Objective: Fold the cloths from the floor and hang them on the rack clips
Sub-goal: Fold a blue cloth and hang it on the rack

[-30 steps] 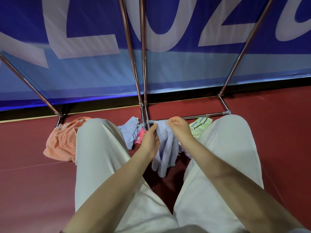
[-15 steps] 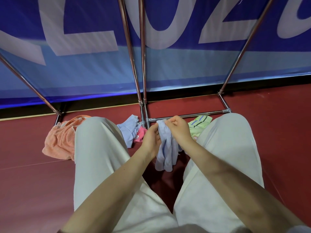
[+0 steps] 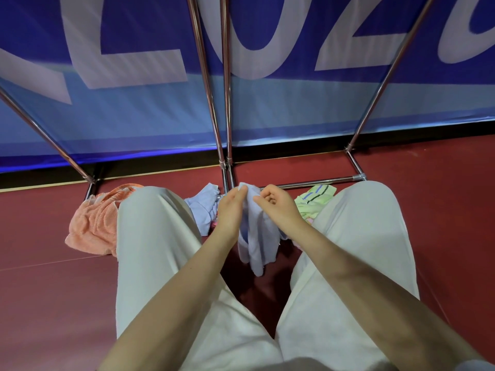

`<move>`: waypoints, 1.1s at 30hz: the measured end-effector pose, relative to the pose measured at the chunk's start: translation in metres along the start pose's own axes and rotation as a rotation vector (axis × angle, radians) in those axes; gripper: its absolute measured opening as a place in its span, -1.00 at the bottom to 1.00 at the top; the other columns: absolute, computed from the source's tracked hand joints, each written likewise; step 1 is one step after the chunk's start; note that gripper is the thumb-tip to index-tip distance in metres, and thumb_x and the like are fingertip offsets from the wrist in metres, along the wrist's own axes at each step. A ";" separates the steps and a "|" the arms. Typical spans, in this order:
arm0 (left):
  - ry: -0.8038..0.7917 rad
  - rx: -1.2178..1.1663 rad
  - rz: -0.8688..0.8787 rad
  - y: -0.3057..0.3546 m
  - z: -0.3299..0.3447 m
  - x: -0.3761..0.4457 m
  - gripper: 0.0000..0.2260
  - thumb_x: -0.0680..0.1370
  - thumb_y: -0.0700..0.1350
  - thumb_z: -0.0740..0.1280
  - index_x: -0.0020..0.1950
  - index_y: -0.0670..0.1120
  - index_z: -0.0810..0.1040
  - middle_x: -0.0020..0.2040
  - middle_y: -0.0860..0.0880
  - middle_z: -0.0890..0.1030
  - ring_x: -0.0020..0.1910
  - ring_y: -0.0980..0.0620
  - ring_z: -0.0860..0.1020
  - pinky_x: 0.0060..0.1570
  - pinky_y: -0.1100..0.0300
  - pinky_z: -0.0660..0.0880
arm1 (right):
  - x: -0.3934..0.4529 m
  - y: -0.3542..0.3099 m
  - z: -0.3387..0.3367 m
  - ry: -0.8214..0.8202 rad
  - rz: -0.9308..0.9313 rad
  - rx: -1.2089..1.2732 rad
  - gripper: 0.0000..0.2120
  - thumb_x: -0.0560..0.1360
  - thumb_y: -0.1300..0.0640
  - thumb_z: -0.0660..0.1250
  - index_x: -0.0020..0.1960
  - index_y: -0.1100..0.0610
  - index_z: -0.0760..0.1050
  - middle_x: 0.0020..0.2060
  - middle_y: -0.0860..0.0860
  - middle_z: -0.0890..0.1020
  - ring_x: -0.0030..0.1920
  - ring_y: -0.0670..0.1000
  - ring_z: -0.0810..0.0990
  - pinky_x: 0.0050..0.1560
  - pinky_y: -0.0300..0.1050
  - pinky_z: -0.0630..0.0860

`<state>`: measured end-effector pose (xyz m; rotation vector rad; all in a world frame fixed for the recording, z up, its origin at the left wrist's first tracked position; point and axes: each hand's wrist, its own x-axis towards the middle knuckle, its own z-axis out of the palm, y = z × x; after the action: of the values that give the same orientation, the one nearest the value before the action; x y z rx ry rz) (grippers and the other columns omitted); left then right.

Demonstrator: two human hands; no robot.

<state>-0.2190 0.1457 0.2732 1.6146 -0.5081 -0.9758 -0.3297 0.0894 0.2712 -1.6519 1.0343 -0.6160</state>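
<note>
A light blue cloth [image 3: 257, 242] hangs between my knees, just above the red floor. My left hand [image 3: 230, 210] pinches its top corner. My right hand [image 3: 281, 207] is beside it with fingers curled onto the cloth's right edge, a short gap from the left hand. The metal rack [image 3: 223, 103] rises right behind the hands, and its base bar [image 3: 321, 180] lies on the floor. No rack clips are in view.
On the floor lie an orange towel [image 3: 93, 226] at the left, a second light blue cloth [image 3: 203, 207], a bit of pink cloth [image 3: 214, 223], and a green striped cloth [image 3: 313, 199] at the right. A blue banner [image 3: 134, 116] stands behind the rack.
The cloth has been lifted a little and bunched narrower. My right hand has shifted off the top corner to the right, opening a gap between the hands.
</note>
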 end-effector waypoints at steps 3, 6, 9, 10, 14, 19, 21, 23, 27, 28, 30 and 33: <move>-0.049 0.072 0.138 0.009 -0.014 -0.001 -0.69 0.65 -0.11 0.15 -0.09 -0.18 0.63 -0.17 -0.04 0.63 -0.14 0.11 0.54 -0.07 0.24 0.46 | -0.002 0.004 -0.002 -0.065 -0.018 -0.051 -0.86 0.50 0.10 0.35 -0.23 0.03 0.46 -0.38 -0.13 0.47 -0.34 -0.14 0.41 -0.23 -0.26 0.37; -0.081 0.036 0.209 0.014 -0.026 -0.002 -0.67 0.64 -0.11 0.14 -0.05 -0.32 0.59 -0.10 -0.20 0.66 -0.08 -0.08 0.60 0.03 0.11 0.52 | -0.007 0.009 -0.002 -0.131 -0.042 -0.129 -0.82 0.51 0.08 0.33 -0.25 0.02 0.43 -0.42 -0.13 0.43 -0.37 -0.13 0.37 -0.27 -0.24 0.35; -0.104 -0.013 0.248 0.020 -0.036 -0.004 -0.64 0.65 -0.17 0.10 -0.07 -0.42 0.53 -0.16 -0.25 0.63 -0.18 -0.01 0.60 -0.10 0.22 0.53 | -0.010 0.020 0.000 -0.176 -0.047 -0.218 -0.77 0.50 0.00 0.30 -0.30 -0.04 0.36 -0.43 -0.11 0.41 -0.38 -0.08 0.36 -0.29 -0.07 0.38; -0.100 -0.020 0.244 0.021 -0.040 -0.005 -0.64 0.65 -0.16 0.09 -0.09 -0.40 0.54 -0.19 -0.22 0.63 -0.20 0.03 0.60 -0.15 0.27 0.53 | -0.010 0.025 0.000 -0.195 -0.033 -0.229 -0.77 0.48 -0.05 0.28 -0.31 -0.05 0.34 -0.42 -0.10 0.41 -0.39 -0.06 0.37 -0.30 0.02 0.39; -0.001 -0.102 0.192 0.026 -0.060 -0.001 -0.67 0.62 -0.12 0.13 -0.23 -0.17 0.57 -0.27 -0.05 0.67 -0.23 0.08 0.63 -0.17 0.27 0.54 | -0.013 0.036 0.003 -0.273 0.035 -0.246 -0.76 0.48 -0.07 0.26 -0.35 -0.09 0.35 -0.47 -0.14 0.39 -0.44 -0.04 0.38 -0.39 0.03 0.34; 0.183 -0.195 0.120 0.029 -0.091 0.015 -0.73 0.55 0.04 0.22 -0.09 -0.10 0.62 -0.05 -0.16 0.63 0.01 -0.05 0.57 0.12 0.04 0.47 | -0.016 0.054 0.007 -0.352 0.067 -0.369 -0.61 0.55 0.05 0.26 -0.36 0.05 0.14 -0.43 -0.10 0.22 -0.37 -0.08 0.20 -0.30 -0.12 0.17; 0.229 -0.173 0.112 0.034 -0.099 0.016 -0.71 0.54 0.06 0.21 -0.07 -0.10 0.62 -0.02 -0.15 0.64 0.05 -0.06 0.59 0.11 0.07 0.50 | -0.016 0.061 0.007 -0.378 0.118 -0.447 -0.61 0.56 0.02 0.25 -0.36 0.05 0.17 -0.43 -0.09 0.28 -0.34 -0.05 0.27 -0.27 -0.10 0.22; 0.251 -0.126 0.159 0.037 -0.103 0.013 -0.73 0.57 0.05 0.18 -0.10 -0.02 0.63 -0.06 -0.06 0.65 0.02 0.02 0.58 0.06 0.12 0.50 | -0.015 0.066 0.005 -0.363 0.160 -0.493 -0.65 0.56 -0.01 0.24 -0.34 0.05 0.25 -0.40 -0.09 0.36 -0.30 -0.03 0.36 -0.21 -0.07 0.31; 0.283 -0.036 0.235 0.037 -0.103 0.012 -0.68 0.62 0.05 0.13 0.00 -0.07 0.62 -0.05 -0.04 0.64 -0.01 0.07 0.56 0.03 0.15 0.49 | -0.012 0.062 -0.006 -0.219 0.147 -0.512 -0.80 0.50 -0.04 0.30 -0.10 0.08 0.39 -0.28 -0.05 0.49 -0.23 -0.01 0.46 -0.14 -0.05 0.40; 0.293 -0.025 0.235 0.038 -0.102 0.011 -0.68 0.63 0.04 0.12 0.03 -0.09 0.62 -0.05 -0.04 0.63 -0.03 0.08 0.56 0.02 0.16 0.48 | -0.010 0.060 -0.010 -0.174 0.138 -0.500 -0.78 0.49 -0.04 0.31 -0.03 0.09 0.38 -0.26 -0.03 0.50 -0.22 0.00 0.47 -0.15 -0.05 0.41; 0.307 -0.012 0.230 0.037 -0.101 0.011 -0.68 0.65 0.03 0.12 0.04 -0.09 0.61 -0.06 -0.02 0.62 -0.04 0.10 0.55 -0.01 0.20 0.48 | -0.006 0.056 -0.017 -0.085 0.134 -0.459 -0.64 0.47 -0.04 0.34 0.17 0.06 0.34 -0.24 0.01 0.54 -0.20 0.02 0.53 -0.13 -0.05 0.44; 0.324 0.000 0.227 0.037 -0.100 0.011 -0.72 0.65 0.03 0.12 0.01 -0.04 0.60 -0.09 0.06 0.60 -0.04 0.14 0.53 -0.01 0.21 0.47 | 0.000 0.052 -0.023 -0.033 0.155 -0.385 -0.37 0.47 -0.02 0.35 0.45 0.08 0.19 -0.18 0.04 0.61 -0.09 0.02 0.58 0.03 -0.05 0.49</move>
<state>-0.1260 0.1859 0.3076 1.6344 -0.4543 -0.5326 -0.3653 0.0740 0.2299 -1.8805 1.3021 -0.2963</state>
